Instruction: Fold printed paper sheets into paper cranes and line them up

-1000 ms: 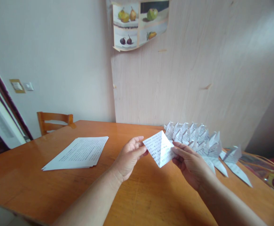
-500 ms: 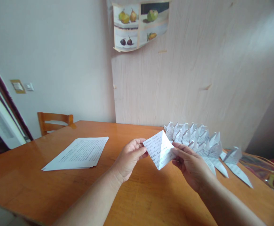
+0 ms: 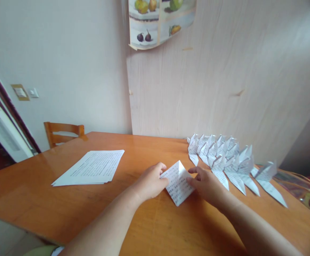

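A folded square of printed paper is between my hands, low over the wooden table, one corner pointing toward me. My left hand grips its left corner between thumb and fingers. At the right corner, my right hand pinches the paper, thumb on the upper face. Whether the lower corner touches the tabletop I cannot tell. Beyond my right hand stand several folded paper figures in rows, with upright points and long flat tails.
On the left of the table lies a stack of printed sheets. A wooden chair stands past the far left edge. A clear plastic bag lies at the right edge. Fruit pictures hang on the wall panel.
Both hands have lowered the folded paper toward the table and nearer to me. Its face now looks flatter, the centre crease less marked. The view has tipped slightly downward.
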The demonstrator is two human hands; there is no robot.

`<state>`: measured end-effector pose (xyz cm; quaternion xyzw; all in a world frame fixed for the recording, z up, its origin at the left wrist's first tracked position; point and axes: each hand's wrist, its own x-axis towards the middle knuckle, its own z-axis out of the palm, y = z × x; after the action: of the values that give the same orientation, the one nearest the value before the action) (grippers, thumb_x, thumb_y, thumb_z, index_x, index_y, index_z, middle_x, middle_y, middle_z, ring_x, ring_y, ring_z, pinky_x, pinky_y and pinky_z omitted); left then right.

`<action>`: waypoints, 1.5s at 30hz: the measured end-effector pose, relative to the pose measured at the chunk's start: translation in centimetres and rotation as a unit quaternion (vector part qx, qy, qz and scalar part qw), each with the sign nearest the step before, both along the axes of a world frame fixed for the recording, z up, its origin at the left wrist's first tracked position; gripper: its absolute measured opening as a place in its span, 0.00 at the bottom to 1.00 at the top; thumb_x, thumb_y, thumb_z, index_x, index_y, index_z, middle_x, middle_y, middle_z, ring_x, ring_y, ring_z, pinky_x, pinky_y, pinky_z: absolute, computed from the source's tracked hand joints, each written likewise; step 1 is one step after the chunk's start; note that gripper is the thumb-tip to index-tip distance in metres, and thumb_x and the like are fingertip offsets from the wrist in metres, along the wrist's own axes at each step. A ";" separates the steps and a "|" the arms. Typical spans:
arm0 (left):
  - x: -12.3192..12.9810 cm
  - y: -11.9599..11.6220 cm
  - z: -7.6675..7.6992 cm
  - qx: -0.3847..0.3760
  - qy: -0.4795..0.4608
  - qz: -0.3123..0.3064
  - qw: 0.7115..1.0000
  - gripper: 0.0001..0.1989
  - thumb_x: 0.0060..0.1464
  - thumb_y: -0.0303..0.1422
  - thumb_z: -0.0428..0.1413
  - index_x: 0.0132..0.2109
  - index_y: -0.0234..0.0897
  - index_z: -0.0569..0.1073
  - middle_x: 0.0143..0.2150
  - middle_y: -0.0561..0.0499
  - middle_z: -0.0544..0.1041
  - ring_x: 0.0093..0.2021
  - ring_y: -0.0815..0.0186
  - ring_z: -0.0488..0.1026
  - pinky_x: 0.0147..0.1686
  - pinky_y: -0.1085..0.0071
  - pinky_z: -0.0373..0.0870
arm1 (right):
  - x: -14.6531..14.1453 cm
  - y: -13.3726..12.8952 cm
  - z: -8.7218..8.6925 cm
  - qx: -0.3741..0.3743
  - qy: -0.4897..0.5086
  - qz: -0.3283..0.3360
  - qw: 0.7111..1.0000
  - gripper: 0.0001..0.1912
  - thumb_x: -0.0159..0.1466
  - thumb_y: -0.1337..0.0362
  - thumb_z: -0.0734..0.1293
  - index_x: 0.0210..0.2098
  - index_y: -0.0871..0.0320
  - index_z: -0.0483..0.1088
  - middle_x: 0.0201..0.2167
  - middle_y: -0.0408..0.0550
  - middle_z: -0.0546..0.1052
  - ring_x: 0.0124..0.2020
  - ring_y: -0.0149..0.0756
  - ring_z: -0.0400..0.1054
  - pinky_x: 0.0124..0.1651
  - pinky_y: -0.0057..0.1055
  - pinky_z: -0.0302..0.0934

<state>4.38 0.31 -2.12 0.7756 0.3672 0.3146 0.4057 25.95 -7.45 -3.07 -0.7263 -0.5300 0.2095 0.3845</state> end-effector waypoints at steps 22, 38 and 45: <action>0.8 -1.5 0.8 0.215 0.142 -0.181 0.949 0.16 0.53 0.31 0.59 0.51 0.43 0.77 0.53 0.45 0.76 0.53 0.50 0.70 0.53 0.57 0.63 | -0.1 -0.3 0.2 -0.066 -0.189 0.072 0.977 0.13 0.64 0.61 0.64 0.46 0.57 0.74 0.37 0.51 0.80 0.34 0.40 0.72 0.33 0.31 0.54; 0.9 -1.6 0.8 0.240 0.242 -0.182 0.922 0.16 0.55 0.37 0.59 0.51 0.47 0.75 0.54 0.49 0.76 0.54 0.51 0.69 0.52 0.55 0.61 | 1.1 -0.2 0.4 -0.083 -0.239 0.068 0.965 0.10 0.63 0.60 0.65 0.39 0.55 0.77 0.37 0.50 0.78 0.36 0.39 0.72 0.37 0.31 0.56; 0.9 -1.6 0.9 0.248 0.279 -0.178 0.910 0.19 0.57 0.41 0.58 0.55 0.47 0.73 0.59 0.52 0.73 0.57 0.54 0.67 0.54 0.55 0.60 | 1.6 -0.5 1.2 -0.087 -0.247 0.054 0.964 0.09 0.63 0.64 0.62 0.34 0.56 0.75 0.33 0.48 0.79 0.34 0.38 0.71 0.33 0.30 0.53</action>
<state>5.23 -1.28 -1.20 0.9601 0.2310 0.0889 0.1305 27.55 -7.97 -1.91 -0.7567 -0.6262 0.0897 0.1651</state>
